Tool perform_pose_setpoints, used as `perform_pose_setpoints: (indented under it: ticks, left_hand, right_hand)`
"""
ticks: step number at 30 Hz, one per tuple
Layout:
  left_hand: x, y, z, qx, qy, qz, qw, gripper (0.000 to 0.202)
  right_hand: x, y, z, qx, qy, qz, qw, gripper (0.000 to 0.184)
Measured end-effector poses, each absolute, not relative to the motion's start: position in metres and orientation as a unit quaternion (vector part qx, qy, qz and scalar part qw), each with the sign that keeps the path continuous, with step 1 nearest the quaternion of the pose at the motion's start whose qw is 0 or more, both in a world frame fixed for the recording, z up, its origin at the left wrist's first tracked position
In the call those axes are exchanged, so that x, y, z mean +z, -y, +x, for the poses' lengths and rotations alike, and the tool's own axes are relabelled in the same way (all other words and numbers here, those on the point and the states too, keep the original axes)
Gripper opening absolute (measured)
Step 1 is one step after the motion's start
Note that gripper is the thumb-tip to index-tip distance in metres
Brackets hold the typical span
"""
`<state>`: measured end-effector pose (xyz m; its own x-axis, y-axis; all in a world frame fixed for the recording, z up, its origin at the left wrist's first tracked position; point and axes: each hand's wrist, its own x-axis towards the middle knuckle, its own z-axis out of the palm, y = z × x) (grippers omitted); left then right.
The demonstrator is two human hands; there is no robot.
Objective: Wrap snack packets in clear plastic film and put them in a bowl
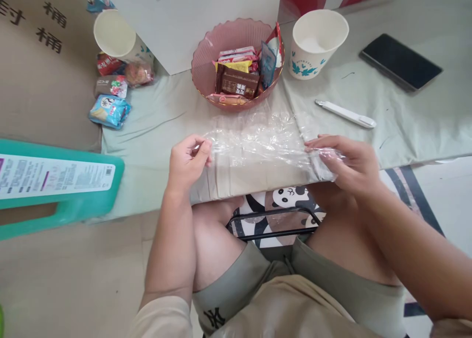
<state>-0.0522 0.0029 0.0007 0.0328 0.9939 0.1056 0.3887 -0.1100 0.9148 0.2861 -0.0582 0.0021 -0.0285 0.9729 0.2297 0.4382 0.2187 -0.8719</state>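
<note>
A crumpled sheet of clear plastic wrap (pixel 258 141) stretches between my two hands, just above the pale green cloth near the table's front edge. Its left end is pinched between the thumb and fingers of my left hand (pixel 190 158). At the other end, my right hand (pixel 344 161) grips the film between thumb and forefinger. Right behind the film sits a pink ribbed glass bowl (pixel 202 68) of wrapped snacks, with a brown packet (pixel 237 81) in front. A white utility knife (pixel 346 114) lies beyond my right hand, blade end toward the bowl.
A paper cup (pixel 308 65) and a black phone (pixel 400 62) are at the back right. Another paper cup (pixel 116 36) and several snack packets (pixel 109 111) stand at the left, beside a cardboard box (pixel 40 82). A teal plastic container (pixel 92 200) is at the left edge.
</note>
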Motion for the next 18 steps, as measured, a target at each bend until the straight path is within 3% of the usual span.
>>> perform_pose_setpoints:
  ticks: [3,10,14,18]
  left_hand:
    - [-0.003,-0.006,-0.052,0.427,-0.563,0.618,0.344,0.019]
    - [-0.011,-0.012,-0.047,0.464,-0.539,0.627,0.319,0.024]
    - [-0.012,-0.017,-0.052,0.464,-0.475,0.696,0.273,0.039]
    - [-0.012,-0.019,-0.061,0.379,-0.392,0.776,0.319,0.052]
  right_hand:
    - [-0.009,0.05,0.277,0.315,0.61,-0.565,0.458,0.026]
    - [-0.028,0.04,0.264,0.364,0.512,-0.575,0.523,0.017]
    - [-0.027,0.032,0.262,0.397,0.457,-0.589,0.535,0.015]
    - [-0.023,0.026,0.264,0.405,0.413,-0.604,0.549,0.014]
